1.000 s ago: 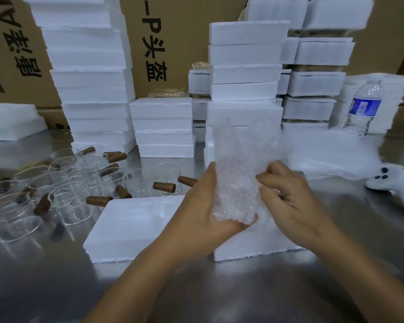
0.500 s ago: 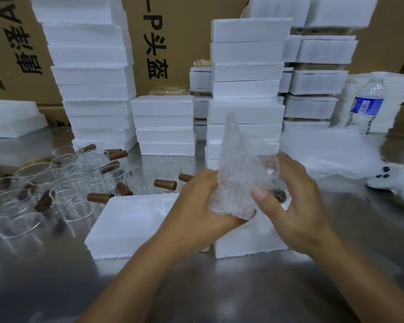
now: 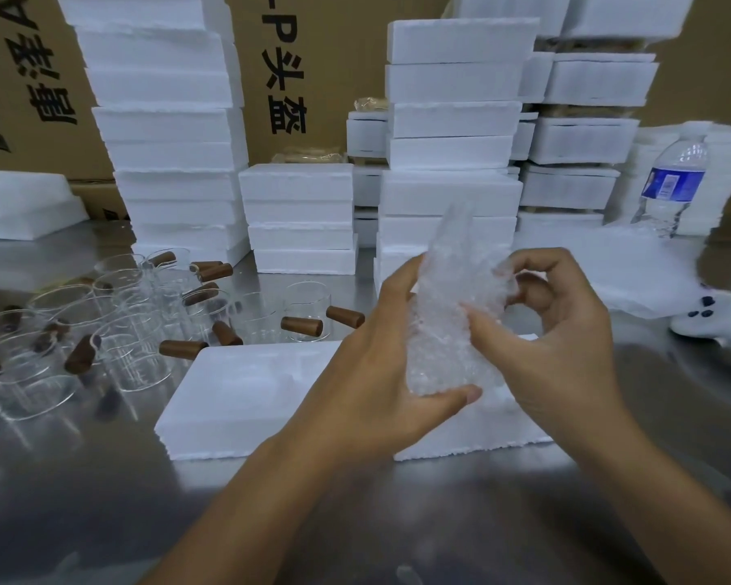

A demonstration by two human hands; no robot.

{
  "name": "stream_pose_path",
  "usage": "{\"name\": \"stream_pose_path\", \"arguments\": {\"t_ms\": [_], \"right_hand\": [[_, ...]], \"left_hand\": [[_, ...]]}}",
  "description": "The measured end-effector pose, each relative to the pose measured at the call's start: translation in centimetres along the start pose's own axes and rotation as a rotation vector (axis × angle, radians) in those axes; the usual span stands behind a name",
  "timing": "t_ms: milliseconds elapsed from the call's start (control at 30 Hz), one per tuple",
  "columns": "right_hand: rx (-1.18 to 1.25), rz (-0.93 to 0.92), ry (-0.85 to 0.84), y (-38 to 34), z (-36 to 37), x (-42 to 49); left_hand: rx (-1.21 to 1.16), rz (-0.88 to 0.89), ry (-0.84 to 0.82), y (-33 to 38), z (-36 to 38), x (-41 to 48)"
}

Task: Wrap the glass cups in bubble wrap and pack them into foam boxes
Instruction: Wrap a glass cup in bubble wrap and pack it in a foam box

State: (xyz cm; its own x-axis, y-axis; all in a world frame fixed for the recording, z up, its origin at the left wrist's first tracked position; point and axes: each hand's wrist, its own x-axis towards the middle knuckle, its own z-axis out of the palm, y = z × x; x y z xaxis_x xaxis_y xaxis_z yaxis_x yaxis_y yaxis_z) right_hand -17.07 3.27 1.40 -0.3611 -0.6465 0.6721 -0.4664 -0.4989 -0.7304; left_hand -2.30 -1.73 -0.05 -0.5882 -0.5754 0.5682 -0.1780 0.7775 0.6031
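Bubble wrap bundle [image 3: 450,327] above foam box [image 3: 473,437]; left hand [image 3: 376,373] grips it, right hand [image 3: 558,344] pinches flap; slack pinch risks unravelling.

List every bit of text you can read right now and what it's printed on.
"P头盔": black characters running down the middle cardboard carton.
On the left cardboard carton: large black characters, turned sideways and cut off; not reliably readable.
On the water bottle: blue label, print too small to read.
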Motion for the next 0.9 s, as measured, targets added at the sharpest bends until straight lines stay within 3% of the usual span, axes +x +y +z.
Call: {"name": "stream_pose_path", "arguments": {"t_ms": [167, 333, 533, 700, 833, 900], "right_hand": [[-0.194, -0.087, -0.145, 0.2, -0.1, 0.1], [-0.284, -0.184, -0.304, 0.3, -0.6, 0.2], [-0.408, -0.312, -0.135, 1.0, -0.2, -0.2], [-0.303, -0.057, -0.05, 1.5, 0.2, -0.4], [-0.035, 0.238, -0.049, 1.2, 0.4, 0.1], [0.057, 0.291, -0.042, 1.0, 0.5, 0.3]], "left_hand": [[0.152, 0.107, 0.018, -0.5, -0.1, -0.1], [0.167, 0.052, 0.066, -1.0, -0.1, 0.0], [0.126, -0.042, 0.231, -1.0, -0.4, 0.3], [-0.027, -0.089, 0.347, -0.9, -0.7, 0.4], [-0.125, -0.131, 0.385, -1.1, -0.6, 0.6], [-0.116, -0.123, 0.362, -1.2, -0.5, 0.6]]}}
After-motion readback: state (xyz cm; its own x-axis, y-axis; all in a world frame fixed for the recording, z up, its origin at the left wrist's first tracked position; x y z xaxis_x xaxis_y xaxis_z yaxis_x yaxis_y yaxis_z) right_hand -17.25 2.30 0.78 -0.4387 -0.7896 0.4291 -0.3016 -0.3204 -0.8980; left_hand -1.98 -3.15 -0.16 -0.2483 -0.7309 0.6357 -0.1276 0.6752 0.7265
